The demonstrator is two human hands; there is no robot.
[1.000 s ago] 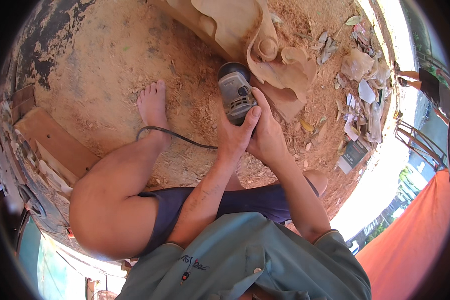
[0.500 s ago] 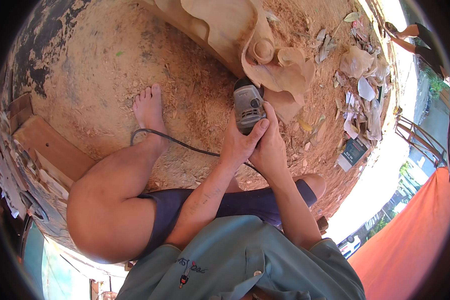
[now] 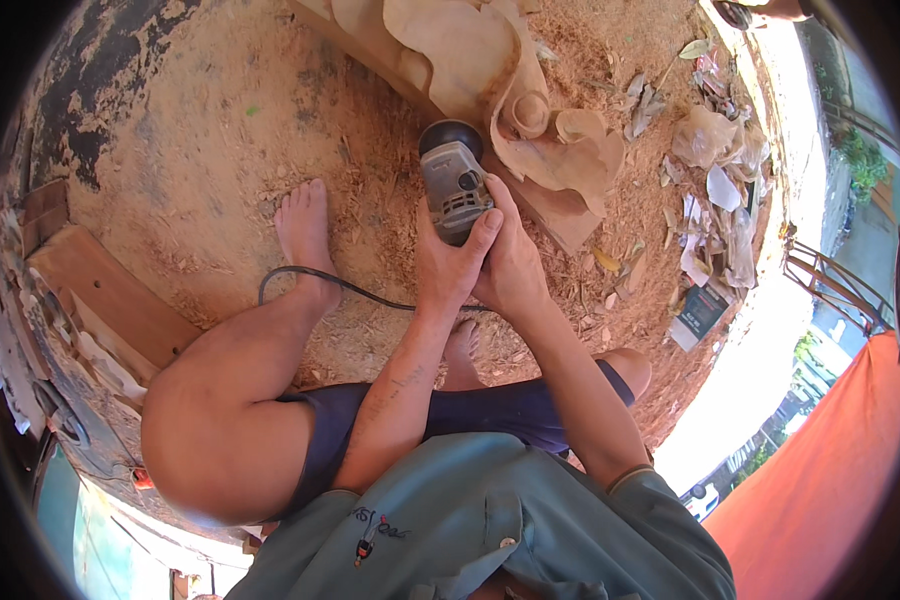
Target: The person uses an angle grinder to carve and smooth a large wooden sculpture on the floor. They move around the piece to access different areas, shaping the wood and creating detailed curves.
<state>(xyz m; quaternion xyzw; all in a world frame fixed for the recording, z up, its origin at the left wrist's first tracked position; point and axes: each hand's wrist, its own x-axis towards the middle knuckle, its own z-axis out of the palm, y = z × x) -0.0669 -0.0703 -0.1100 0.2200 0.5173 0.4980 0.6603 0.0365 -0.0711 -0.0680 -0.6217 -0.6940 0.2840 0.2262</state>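
Observation:
Both my hands are wrapped around a grey electric sander [image 3: 455,195] with a round black pad at its far end. My left hand [image 3: 443,262] grips it from the left side, thumb laid across its near end. From the right, my right hand [image 3: 513,258] closes on it with the fingers partly overlapping the left hand. The pad is next to the near-left edge of a carved wooden piece [image 3: 555,165] with scrolls and wavy edges, lying on the ground. Whether pad and wood touch, I cannot tell. A black cord [image 3: 370,296] runs from near my hands toward my left foot.
Sawdust and shavings cover the ground around my left foot [image 3: 303,225]. Plastic bags [image 3: 708,135], papers and dry leaves lie at the right, beside a dark box [image 3: 700,315]. Wooden boards [image 3: 120,295] lie at the left. An orange sheet [image 3: 820,460] hangs at the lower right.
Both hands have moved left with the sander, turning it slightly and showing more of its black pad. My right foot has come into view below my hands. The carving stays nearly in place.

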